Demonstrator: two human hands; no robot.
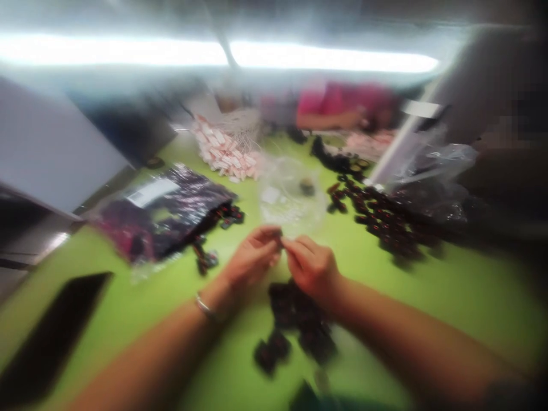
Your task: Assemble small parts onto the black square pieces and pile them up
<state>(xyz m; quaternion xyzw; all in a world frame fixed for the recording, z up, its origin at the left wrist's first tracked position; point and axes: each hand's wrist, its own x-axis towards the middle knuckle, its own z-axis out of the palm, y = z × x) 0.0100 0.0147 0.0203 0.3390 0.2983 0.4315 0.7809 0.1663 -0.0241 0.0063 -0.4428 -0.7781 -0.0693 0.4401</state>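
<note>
My left hand [256,255] and my right hand [313,264] meet over the middle of the green table [222,337], fingertips pinched together. Between them shows a tiny dark bit, too small and blurred to name. Just below my right hand lies a loose group of small black parts [295,314]. Beyond my fingertips stands a clear round plastic dish [291,197] with small pale pieces and one dark piece in it. A bracelet circles my left wrist.
Left lies a clear plastic bag [171,211] of dark parts, some spilled beside it. White pieces with wires [226,151] are heaped at the back. Many black parts [385,220] and a plastic bag [436,177] lie right. A black slab [57,337] lies front left. Opposite sits a person in pink [329,105].
</note>
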